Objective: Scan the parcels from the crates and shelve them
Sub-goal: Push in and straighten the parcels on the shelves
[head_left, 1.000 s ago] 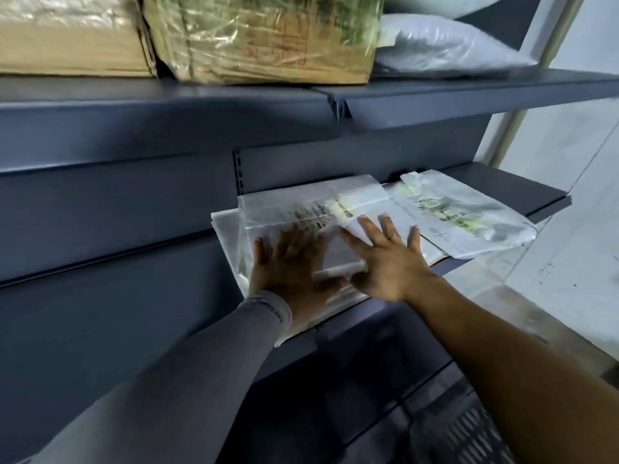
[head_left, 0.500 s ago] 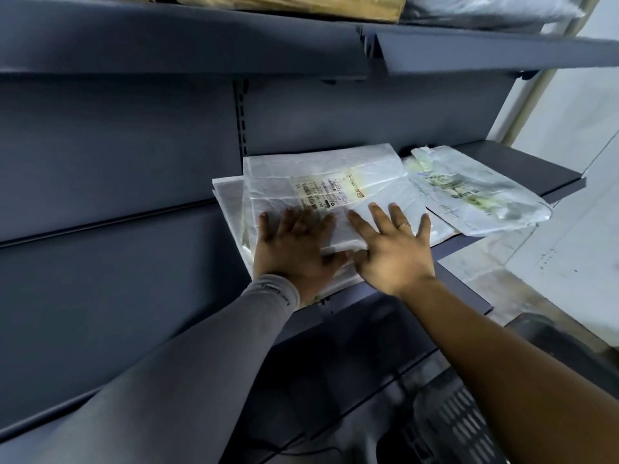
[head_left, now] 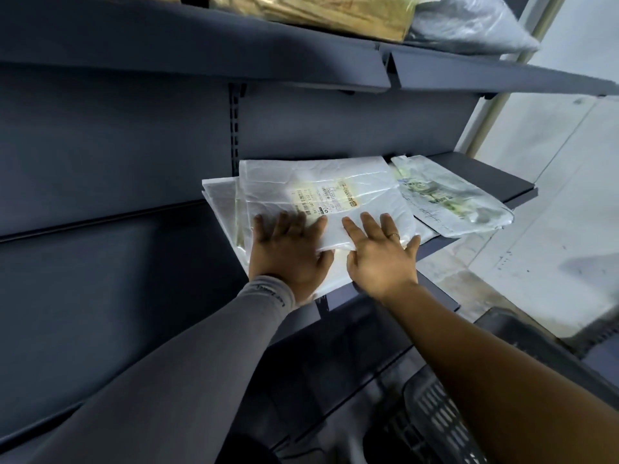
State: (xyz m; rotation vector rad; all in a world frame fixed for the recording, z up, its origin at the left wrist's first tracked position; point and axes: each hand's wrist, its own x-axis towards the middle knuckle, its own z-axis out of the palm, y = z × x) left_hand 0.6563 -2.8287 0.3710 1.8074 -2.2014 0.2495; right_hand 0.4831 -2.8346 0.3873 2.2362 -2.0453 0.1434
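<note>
Flat on parcel (head_left: 321, 192) — both hands (head_left: 335, 259)

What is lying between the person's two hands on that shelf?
In the head view, only the white parcel itself: the left hand and right hand press flat on it, with a bare strip of its plastic between them.

White parcel (head_left: 321, 192), perhaps yellowish label (head_left: 326, 195); dark grey shelf (head_left: 502, 177).
</note>
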